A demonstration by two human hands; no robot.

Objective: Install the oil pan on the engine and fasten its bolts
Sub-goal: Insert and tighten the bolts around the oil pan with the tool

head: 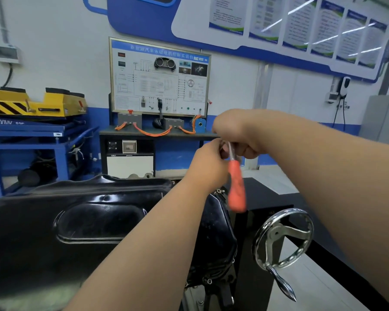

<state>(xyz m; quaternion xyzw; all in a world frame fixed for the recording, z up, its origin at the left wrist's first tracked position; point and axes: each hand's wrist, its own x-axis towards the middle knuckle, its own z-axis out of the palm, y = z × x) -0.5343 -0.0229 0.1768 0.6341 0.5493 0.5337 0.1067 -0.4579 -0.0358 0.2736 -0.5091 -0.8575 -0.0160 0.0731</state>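
Black pan (94,221) lay nearest. Right hand (238,135) gripped the screwdriver (236,187) shaft, left hand (208,164) pinching it, before a white wall (54,52).

Single head-worn view, facing forward, angled downward, near engine stand (267,221)

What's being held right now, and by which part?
An orange-handled screwdriver, handle hanging free: the right hand grips its metal shaft, and the left hand pinches the shaft beside it.

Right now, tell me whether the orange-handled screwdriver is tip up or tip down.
Tip up: the screwdriver hangs handle-down from the right hand, which grips its shaft above the oil pan. Tip itself hidden.
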